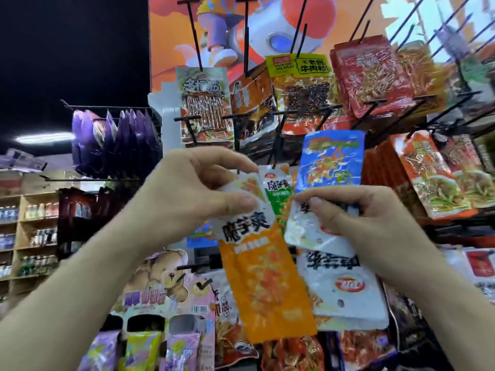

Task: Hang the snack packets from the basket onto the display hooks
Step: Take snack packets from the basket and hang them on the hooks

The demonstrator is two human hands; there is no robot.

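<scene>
Orange below and white on top, the orange packet [265,285] hangs from the left hand [192,188], whose thumb and forefinger pinch its upper edge while the other fingers curl behind. The packet hangs tilted, its lower end lying toward the right. Just right of the orange packet, the right hand [356,218] presses its thumb on the front of a white packet [310,231] and curls its fingers behind, gripping it near the top. A second white packet [342,290] shows below that one, against the orange packet's right edge; whether the right hand holds it too I cannot tell. Between the two hands, just behind the orange packet's top, a green packet [278,194] peeks out. Above and right of the orange packet a blue packet [332,159] hangs on the rack. Higher above the orange packet, black hooks [193,30] stick out from a poster board [168,49], carrying a yellow-topped packet [297,65] and a bunch of red packets [372,76]. Far left of the orange packet hang purple packets [115,140], with wooden shelves [18,231] of bottles [40,210] lower down. Below and left of the orange packet stands a bear box [160,279].
</scene>
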